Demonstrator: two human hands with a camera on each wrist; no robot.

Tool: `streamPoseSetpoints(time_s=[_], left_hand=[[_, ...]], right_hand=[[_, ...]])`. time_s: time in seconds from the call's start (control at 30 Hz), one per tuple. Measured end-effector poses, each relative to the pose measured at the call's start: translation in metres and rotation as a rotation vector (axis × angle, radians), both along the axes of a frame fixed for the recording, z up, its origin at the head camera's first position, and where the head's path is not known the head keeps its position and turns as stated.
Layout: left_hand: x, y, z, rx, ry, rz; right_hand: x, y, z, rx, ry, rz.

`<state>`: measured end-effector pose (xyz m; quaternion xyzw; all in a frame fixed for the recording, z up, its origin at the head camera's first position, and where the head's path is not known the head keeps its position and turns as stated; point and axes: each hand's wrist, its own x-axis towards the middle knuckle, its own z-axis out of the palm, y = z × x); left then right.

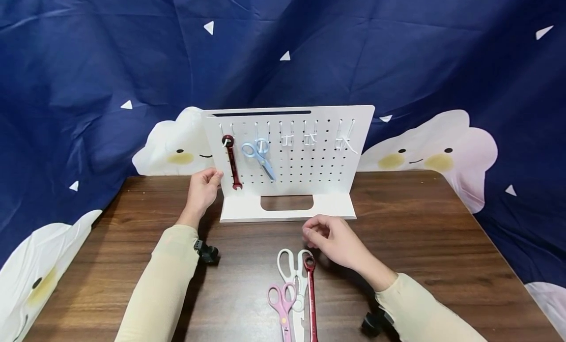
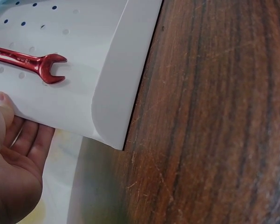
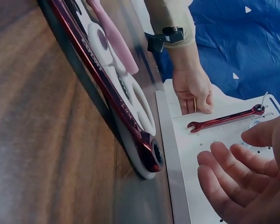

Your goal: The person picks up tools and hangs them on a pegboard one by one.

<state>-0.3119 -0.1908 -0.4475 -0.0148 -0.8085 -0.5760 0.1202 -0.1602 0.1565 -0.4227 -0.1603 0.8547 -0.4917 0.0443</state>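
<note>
My left hand [image 1: 204, 190] pinches the left edge of a white pegboard [image 1: 305, 180], thumb in front and fingers behind, as the left wrist view shows. On the board's left hook hangs a red wrench [image 1: 232, 161], with light-blue scissors [image 1: 261, 157] on the hook beside it. My right hand [image 1: 333, 240] is above the table just in front of the board's base, fingers loosely bent and holding nothing. Below it on the table lie a second red wrench [image 1: 311, 298], white kitchen scissors [image 1: 298, 283] and pink scissors [image 1: 283, 302], close together.
Several white wire hooks [image 1: 310, 138] stick out of the board's middle and right. The board stands on a brown wooden table [image 1: 411, 224]. A dark blue cloth [image 1: 353, 47] with cloud shapes hangs behind. Each wrist carries a small black camera [image 1: 207, 252].
</note>
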Motion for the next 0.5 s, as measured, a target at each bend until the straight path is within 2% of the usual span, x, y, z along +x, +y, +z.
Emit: streamPoseSetpoints(time_s=[0.23,0.5], left_hand=[[0.001,0.001,0.004,-0.016,-0.013,0.016],[0.001,0.001,0.002,-0.031,-0.021,0.021]], right_hand=[[0.014,0.006,-0.001,0.030,0.021,0.018],[0.034,0.009,-0.002,0.008,-0.038,0.042]])
